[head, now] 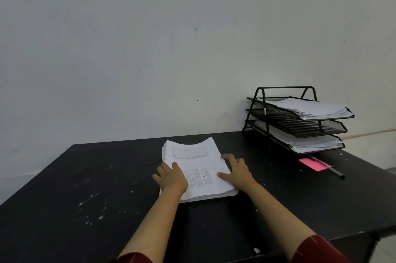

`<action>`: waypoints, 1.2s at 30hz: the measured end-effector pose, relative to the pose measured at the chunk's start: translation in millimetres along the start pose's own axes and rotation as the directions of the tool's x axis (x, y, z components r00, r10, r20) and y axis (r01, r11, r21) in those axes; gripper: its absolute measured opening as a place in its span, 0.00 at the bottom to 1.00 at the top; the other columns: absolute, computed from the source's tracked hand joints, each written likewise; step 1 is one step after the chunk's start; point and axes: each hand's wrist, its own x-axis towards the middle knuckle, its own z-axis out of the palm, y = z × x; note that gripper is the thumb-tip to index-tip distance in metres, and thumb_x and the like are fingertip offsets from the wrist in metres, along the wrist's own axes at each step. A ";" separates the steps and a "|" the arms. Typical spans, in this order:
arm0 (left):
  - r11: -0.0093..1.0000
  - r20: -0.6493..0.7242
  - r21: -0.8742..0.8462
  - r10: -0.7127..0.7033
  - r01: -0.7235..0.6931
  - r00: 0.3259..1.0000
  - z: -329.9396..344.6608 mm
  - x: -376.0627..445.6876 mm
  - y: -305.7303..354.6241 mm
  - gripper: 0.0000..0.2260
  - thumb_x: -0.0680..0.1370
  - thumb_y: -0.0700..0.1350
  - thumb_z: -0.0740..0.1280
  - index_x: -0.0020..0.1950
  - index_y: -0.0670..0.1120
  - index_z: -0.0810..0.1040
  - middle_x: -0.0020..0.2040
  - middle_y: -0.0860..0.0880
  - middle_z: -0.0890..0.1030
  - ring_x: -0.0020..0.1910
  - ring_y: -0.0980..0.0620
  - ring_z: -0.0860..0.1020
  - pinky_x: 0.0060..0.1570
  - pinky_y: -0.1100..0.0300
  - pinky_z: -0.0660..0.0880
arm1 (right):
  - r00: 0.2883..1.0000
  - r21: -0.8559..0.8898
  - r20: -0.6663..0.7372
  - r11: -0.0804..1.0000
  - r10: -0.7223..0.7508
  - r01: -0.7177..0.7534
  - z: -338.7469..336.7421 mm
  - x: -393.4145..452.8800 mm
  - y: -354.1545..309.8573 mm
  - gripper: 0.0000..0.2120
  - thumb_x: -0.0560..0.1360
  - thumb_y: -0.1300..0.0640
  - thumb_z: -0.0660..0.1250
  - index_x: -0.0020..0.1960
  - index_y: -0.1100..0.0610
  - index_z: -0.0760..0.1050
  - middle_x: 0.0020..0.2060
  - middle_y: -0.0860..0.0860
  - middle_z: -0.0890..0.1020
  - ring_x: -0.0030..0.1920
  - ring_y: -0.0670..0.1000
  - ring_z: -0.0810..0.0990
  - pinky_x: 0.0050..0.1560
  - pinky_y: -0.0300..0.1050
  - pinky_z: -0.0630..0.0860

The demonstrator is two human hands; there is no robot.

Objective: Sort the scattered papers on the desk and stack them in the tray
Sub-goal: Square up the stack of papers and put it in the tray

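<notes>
Both hands flat on paper stack [198,168], fingers spread: left hand [171,177] on its left edge, right hand [236,169] on right edge. Tray [300,121] far right of right hand, papers in top and bottom tiers.

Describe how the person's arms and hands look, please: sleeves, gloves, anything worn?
The left hand and the right hand are bare: no gloves, and no rings or watch can be seen. The forearms are bare too. Dark red sleeves begin near the elbows, at the frame's bottom edge.
</notes>
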 end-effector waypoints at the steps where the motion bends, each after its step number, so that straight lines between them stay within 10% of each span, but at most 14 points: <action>1: 0.999 0.006 0.038 0.011 -0.012 1.000 -1.2 -0.5 2.6 0.19 0.76 0.43 0.60 0.67 0.48 0.65 0.70 0.41 0.61 0.68 0.43 0.60 0.67 0.48 0.58 | 0.998 -0.035 0.065 0.999 -0.011 0.013 -4.3 -0.1 2.3 0.24 0.73 0.40 0.66 0.67 0.36 0.64 0.67 0.55 0.66 0.66 0.57 0.68 0.67 0.57 0.67; 7: 0.996 0.041 0.083 -0.021 0.018 0.999 -10.4 1.3 23.5 0.17 0.76 0.45 0.59 0.65 0.47 0.68 0.69 0.41 0.62 0.69 0.43 0.60 0.69 0.48 0.57 | 0.995 0.234 0.012 0.968 -0.097 0.092 -37.6 -9.0 23.2 0.11 0.77 0.47 0.66 0.59 0.47 0.76 0.56 0.47 0.77 0.55 0.44 0.76 0.50 0.36 0.72; 17: 0.741 -0.037 -0.622 0.296 -0.254 0.954 6.6 3.3 129.6 0.13 0.78 0.44 0.64 0.62 0.51 0.74 0.64 0.46 0.71 0.64 0.45 0.69 0.63 0.53 0.67 | 0.970 0.485 -0.223 0.874 0.093 0.028 -104.0 -10.8 97.2 0.07 0.80 0.56 0.62 0.54 0.52 0.77 0.47 0.51 0.81 0.39 0.48 0.81 0.36 0.39 0.74; 22: 0.374 0.018 -0.912 0.448 -0.169 0.894 10.0 2.7 182.0 0.10 0.79 0.40 0.61 0.60 0.47 0.75 0.56 0.47 0.77 0.47 0.58 0.75 0.41 0.68 0.71 | 0.906 0.654 -0.293 0.755 0.305 -0.042 -128.3 1.0 135.4 0.09 0.81 0.58 0.60 0.55 0.58 0.77 0.48 0.56 0.83 0.37 0.51 0.79 0.32 0.41 0.74; 26: 0.210 0.179 -0.975 0.540 0.074 0.823 8.0 1.2 230.8 0.11 0.81 0.45 0.60 0.62 0.49 0.73 0.59 0.48 0.78 0.53 0.53 0.77 0.46 0.61 0.74 | 0.863 0.782 -0.270 0.621 0.427 -0.063 -144.0 15.6 158.4 0.14 0.81 0.54 0.60 0.57 0.63 0.76 0.46 0.59 0.81 0.34 0.52 0.77 0.31 0.43 0.72; 36: 0.134 0.333 -0.935 0.648 0.328 0.685 7.1 3.8 315.0 0.22 0.81 0.56 0.55 0.70 0.45 0.69 0.66 0.47 0.75 0.56 0.50 0.76 0.45 0.59 0.74 | 0.853 0.927 -0.117 0.365 0.509 -0.090 -180.7 58.3 171.7 0.17 0.81 0.48 0.59 0.59 0.62 0.72 0.51 0.57 0.81 0.46 0.55 0.80 0.37 0.44 0.74</action>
